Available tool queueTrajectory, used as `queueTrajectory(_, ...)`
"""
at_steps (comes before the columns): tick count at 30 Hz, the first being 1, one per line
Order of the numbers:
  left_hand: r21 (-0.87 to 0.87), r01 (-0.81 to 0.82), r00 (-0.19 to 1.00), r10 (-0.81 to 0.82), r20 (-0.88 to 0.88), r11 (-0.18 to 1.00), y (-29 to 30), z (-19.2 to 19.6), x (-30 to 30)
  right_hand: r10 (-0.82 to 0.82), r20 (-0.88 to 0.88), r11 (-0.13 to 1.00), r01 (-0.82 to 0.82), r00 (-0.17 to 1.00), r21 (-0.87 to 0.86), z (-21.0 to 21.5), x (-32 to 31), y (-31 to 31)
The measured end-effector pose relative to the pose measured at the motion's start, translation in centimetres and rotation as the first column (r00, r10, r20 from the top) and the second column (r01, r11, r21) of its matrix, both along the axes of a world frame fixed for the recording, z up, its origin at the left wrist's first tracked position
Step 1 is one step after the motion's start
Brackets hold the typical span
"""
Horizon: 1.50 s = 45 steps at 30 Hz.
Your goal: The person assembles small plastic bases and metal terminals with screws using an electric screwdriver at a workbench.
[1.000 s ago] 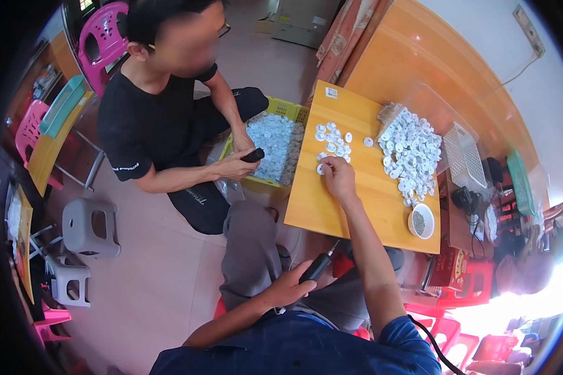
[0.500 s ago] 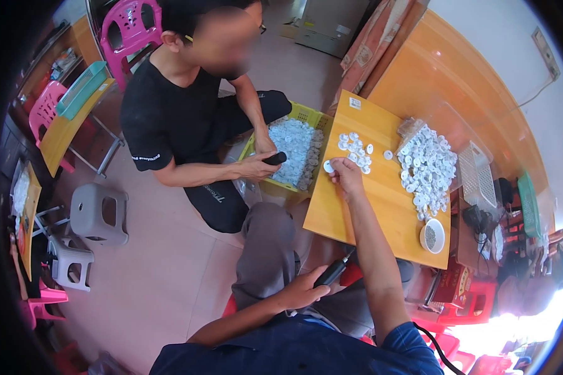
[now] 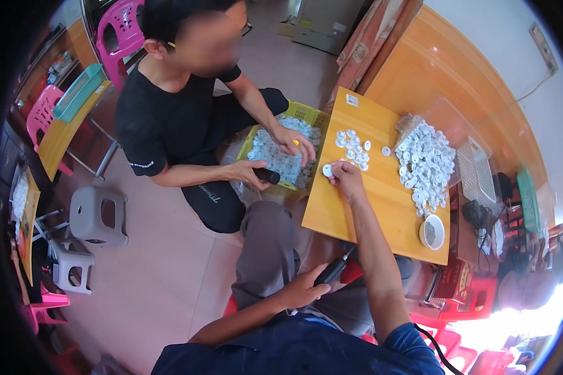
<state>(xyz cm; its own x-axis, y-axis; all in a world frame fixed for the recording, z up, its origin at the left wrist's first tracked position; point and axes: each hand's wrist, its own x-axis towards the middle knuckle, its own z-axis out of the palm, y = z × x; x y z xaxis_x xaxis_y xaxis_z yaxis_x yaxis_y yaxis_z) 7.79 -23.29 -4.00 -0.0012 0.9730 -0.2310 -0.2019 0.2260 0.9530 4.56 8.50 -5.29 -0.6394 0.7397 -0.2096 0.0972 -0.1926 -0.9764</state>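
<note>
My left hand (image 3: 301, 291) is wrapped round the black handle of an electric screwdriver (image 3: 330, 272), held low over my lap with its metal tip by the table's near edge. Above the left part of the wooden table (image 3: 381, 231), my right hand (image 3: 349, 181) pinches a small round white disc (image 3: 327, 169) between thumb and fingers. Several similar discs (image 3: 353, 145) lie loose just beyond it. A large heap of white discs (image 3: 425, 156) spreads from a clear tipped bin at the right. A white bowl (image 3: 441, 232) holding tiny grey pieces stands at the near right corner.
A co-worker sits at the left, a black tool (image 3: 270, 177) in one hand, the other over a yellow basket (image 3: 306, 114) of white discs. Grey stools (image 3: 97, 215) stand on the floor farther left. A white perforated basket (image 3: 475, 175) is beyond the heap.
The co-worker's far hand has left the black tool and now reaches over the yellow basket toward the table. My hands keep nearly the same positions; the view has shifted slightly.
</note>
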Motion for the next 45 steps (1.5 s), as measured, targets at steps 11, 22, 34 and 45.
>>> queueTrajectory(11,-0.02,0.031,1.0,-0.031,-0.003,0.999,0.4,0.0,0.2,-0.103,-0.041,0.991,0.106,0.994,0.085,-1.3,0.7,-0.7)
queueTrajectory(22,-0.082,0.054,0.998,-0.052,0.023,0.995,0.2,0.4,-0.1,-0.289,0.036,0.806,0.223,0.957,0.549,-0.5,-0.3,-2.5)
queueTrajectory(34,-0.026,0.032,0.997,-0.03,0.077,0.999,0.4,0.2,-0.3,-0.325,-0.074,0.739,0.301,0.943,0.603,-0.9,5.7,5.4)
queueTrajectory(45,-0.057,0.041,0.999,-0.042,-0.017,0.998,0.0,-0.8,-0.7,-0.512,0.194,0.225,-0.087,0.837,0.97,1.3,8.3,12.3)
